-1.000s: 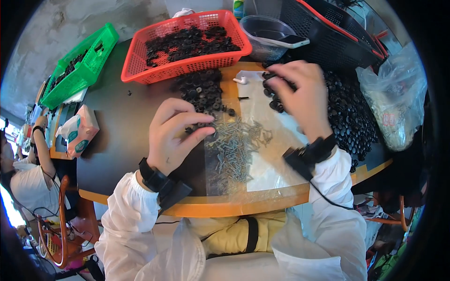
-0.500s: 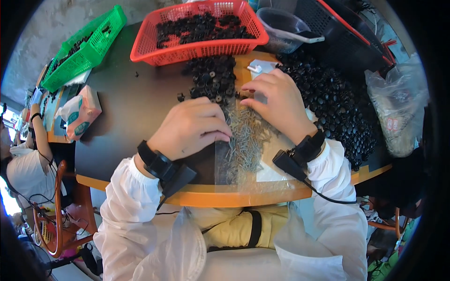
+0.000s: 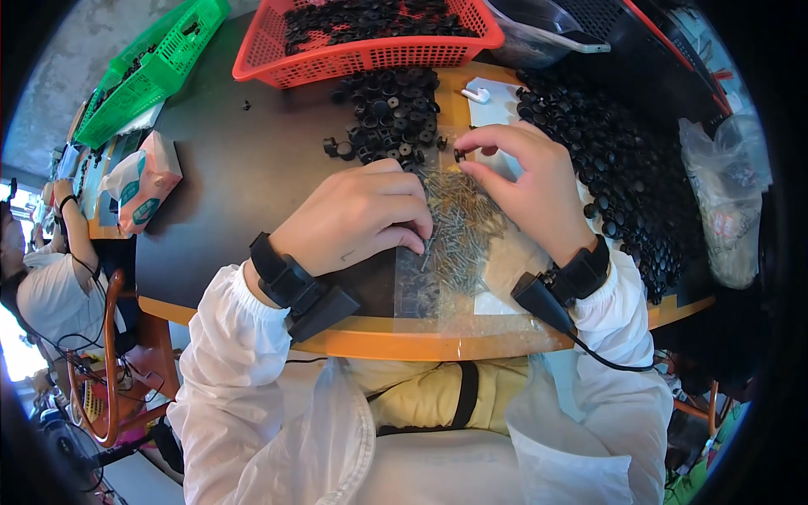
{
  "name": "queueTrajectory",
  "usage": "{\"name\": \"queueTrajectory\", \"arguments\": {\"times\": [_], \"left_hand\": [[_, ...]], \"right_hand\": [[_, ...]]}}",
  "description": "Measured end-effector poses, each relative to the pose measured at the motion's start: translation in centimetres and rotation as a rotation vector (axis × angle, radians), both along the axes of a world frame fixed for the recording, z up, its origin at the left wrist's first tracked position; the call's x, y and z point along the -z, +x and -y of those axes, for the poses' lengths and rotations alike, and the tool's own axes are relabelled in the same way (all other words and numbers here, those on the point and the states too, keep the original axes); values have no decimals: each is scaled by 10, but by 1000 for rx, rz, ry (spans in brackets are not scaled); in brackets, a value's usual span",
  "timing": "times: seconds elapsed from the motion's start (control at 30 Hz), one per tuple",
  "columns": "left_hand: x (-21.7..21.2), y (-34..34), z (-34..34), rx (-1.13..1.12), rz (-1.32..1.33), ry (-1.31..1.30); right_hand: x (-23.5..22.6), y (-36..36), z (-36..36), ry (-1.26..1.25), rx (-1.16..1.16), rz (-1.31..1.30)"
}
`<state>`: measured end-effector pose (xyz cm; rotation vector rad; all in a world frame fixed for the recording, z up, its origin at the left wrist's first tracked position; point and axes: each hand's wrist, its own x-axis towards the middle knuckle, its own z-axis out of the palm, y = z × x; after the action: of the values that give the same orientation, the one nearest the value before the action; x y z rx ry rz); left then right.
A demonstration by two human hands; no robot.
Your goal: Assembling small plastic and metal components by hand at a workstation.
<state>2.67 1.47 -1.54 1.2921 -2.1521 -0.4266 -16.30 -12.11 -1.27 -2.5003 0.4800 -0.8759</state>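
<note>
My left hand [image 3: 358, 215] hangs over the left edge of a heap of thin metal screws [image 3: 463, 231], its thumb and forefinger closed together. Whatever sits between those fingertips is too small to make out. Beyond the heap, my right hand [image 3: 530, 168] pinches a small round black plastic part [image 3: 459, 156] between thumb and forefinger. The screws lie on a clear plastic sheet [image 3: 412, 295]. Just past my left hand is a pile of black round parts [image 3: 391, 114], some showing a hole in the middle. Many shiny black caps [image 3: 631, 194] spread out to the right of my right hand.
A red basket [image 3: 370, 61] of black parts stands at the back, a green basket [image 3: 151, 76] at far left. A tissue box [image 3: 156, 181] lies left. A clear tub [image 3: 534, 38], black crate [image 3: 665, 50] and plastic bag [image 3: 728, 210] are right. Another person [image 3: 63, 286] sits far left.
The whole view has shifted a little. My right hand has drawn back rightward from the black pile, with a small black part now showing in its fingertips. My left hand stays at the screws.
</note>
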Motion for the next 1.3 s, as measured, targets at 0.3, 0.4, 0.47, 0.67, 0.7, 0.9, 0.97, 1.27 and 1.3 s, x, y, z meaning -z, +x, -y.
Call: {"name": "queueTrajectory", "arguments": {"times": [0.3, 0.4, 0.47, 0.67, 0.7, 0.9, 0.97, 1.27, 1.3], "left_hand": [[1, 1, -1, -6, -31, 55], [3, 1, 0, -34, -58, 63], [3, 3, 0, -21, -39, 37], [3, 0, -1, -19, -46, 7], [3, 0, 0, -26, -59, 3], [3, -1, 0, -173, -179, -43], [-3, -5, -3, -224, -190, -57], [-2, -3, 0, -292, -201, -182], [-2, -4, 0, -268, -178, -213]], "right_hand": [[0, 3, -12, 503, -124, 96], [-3, 2, -12, 489, -113, 74], [-3, 1, -10, 397, -143, 28], [3, 3, -10, 549, -166, 97], [3, 3, -10, 548, -165, 96], [5, 4, -15, 743, -213, 165], [-4, 0, -19, 583, -193, 0], [1, 0, -22, 624, -151, -49], [0, 0, -22, 605, -139, -46]]}}
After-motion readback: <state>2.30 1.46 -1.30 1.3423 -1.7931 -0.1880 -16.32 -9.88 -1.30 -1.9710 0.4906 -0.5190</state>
